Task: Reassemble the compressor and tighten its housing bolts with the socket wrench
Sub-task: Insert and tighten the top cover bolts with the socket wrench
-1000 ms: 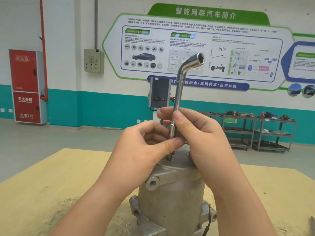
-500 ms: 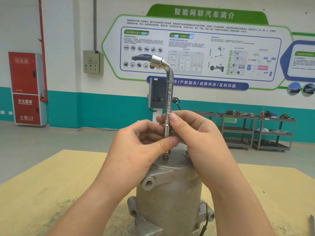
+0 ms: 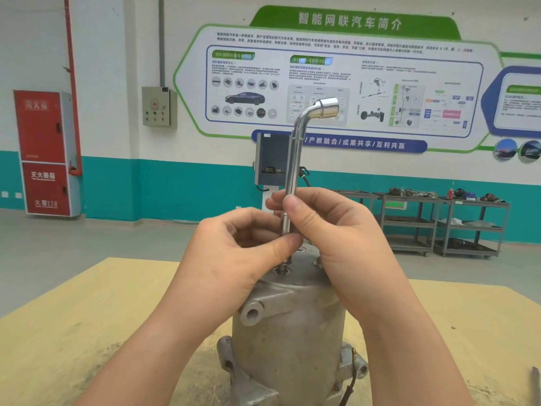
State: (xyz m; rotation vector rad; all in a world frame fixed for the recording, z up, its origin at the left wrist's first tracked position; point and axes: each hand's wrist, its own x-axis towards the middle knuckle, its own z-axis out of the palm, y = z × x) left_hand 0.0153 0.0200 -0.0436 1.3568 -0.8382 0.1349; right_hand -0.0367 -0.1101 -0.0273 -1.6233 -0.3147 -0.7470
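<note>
Compressor (image 3: 288,332) upright on a pale wooden table (image 3: 87,332), workshop behind.
Left hand (image 3: 234,259) and right hand (image 3: 336,235) both pinch the L-shaped socket wrench (image 3: 294,165) standing on a top bolt; red fire cabinet (image 3: 44,150) far left, shelving carts (image 3: 439,224) far right.

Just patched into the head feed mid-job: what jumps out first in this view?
Dead centre, both hands pinch the upright shaft of a chrome L-shaped socket wrench, the left hand lower and the right hand above it. Its lower end stands on a bolt atop the grey compressor housing, which sits on the yellow wooden table. Its bent socket end points right, against the big green-framed wall poster.
</note>
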